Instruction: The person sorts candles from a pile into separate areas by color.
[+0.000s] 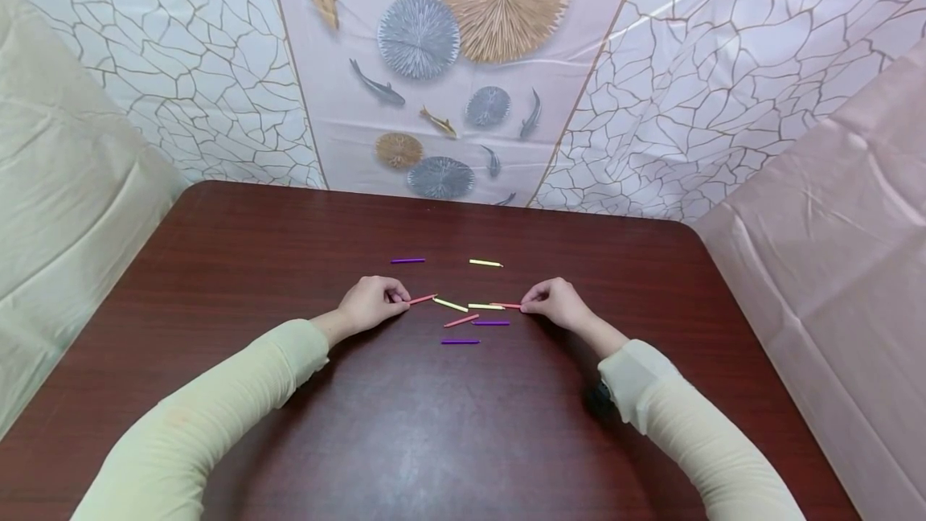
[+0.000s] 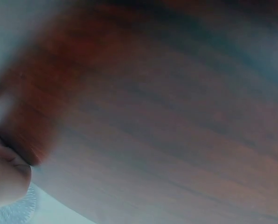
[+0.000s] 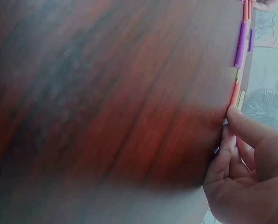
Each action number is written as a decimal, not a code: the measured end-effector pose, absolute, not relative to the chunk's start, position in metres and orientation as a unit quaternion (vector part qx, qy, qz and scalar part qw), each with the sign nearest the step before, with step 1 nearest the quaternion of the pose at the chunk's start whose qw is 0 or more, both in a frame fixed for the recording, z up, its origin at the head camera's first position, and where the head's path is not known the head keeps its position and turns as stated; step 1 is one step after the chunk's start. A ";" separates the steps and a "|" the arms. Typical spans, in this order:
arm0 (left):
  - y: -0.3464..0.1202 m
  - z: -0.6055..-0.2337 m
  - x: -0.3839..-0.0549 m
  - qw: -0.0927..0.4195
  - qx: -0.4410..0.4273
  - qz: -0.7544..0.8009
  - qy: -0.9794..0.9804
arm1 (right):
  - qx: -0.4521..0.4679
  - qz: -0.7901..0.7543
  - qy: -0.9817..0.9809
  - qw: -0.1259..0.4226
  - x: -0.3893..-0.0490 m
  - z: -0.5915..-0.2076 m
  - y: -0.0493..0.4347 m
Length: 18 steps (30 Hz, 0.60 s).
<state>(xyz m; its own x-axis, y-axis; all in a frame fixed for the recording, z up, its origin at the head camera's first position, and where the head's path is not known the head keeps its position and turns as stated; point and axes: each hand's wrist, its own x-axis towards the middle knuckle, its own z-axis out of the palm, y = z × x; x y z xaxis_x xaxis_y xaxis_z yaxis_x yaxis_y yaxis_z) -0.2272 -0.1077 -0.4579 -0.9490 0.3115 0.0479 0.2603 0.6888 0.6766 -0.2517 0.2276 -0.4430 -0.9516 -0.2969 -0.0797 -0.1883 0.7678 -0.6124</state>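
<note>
- The left hand (image 1: 372, 302) pinches a red candle-like stick (image 1: 423, 299) between thumb and fingers by its left end; the grip is narrow. The stick's thin tip points right and slightly away from the person.
- The right hand (image 1: 557, 301) pinches a second red stick (image 1: 510, 306) by its right end, thumb and fingers together. Its long axis runs nearly straight left to right, the free end pointing left.
- The free end of the left hand's stick comes to the upper end of a slanting yellow stick (image 1: 451, 305), which slopes toward the person on its right; I cannot tell whether they touch.
- The free end of the right hand's stick lies along a level yellow stick (image 1: 483, 306); contact there is unclear too.
- Nearer the person, a third red stick (image 1: 461, 320) tilts up to the right, just beside a level purple stick (image 1: 493, 323).
- Nearest the person lies another level purple stick (image 1: 460, 342).
- Beyond the hands, a far purple stick (image 1: 408, 261) and a far yellow stick (image 1: 485, 263) lie roughly crosswise, well apart.
- All lie over the dark red wood-grain table (image 1: 362, 441), before a fish-patterned backdrop (image 1: 340, 119).
</note>
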 end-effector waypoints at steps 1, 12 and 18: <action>-0.108 -0.458 -0.227 0.035 0.156 0.362 0.918 | -0.131 -0.315 0.936 0.086 -0.252 -0.443 0.228; -0.108 -0.458 -0.226 0.041 0.151 0.361 0.919 | -0.126 -0.326 0.932 0.100 -0.259 -0.441 0.232; -0.108 -0.456 -0.226 0.047 0.149 0.360 0.920 | -0.099 -0.316 0.940 0.082 -0.273 -0.431 0.245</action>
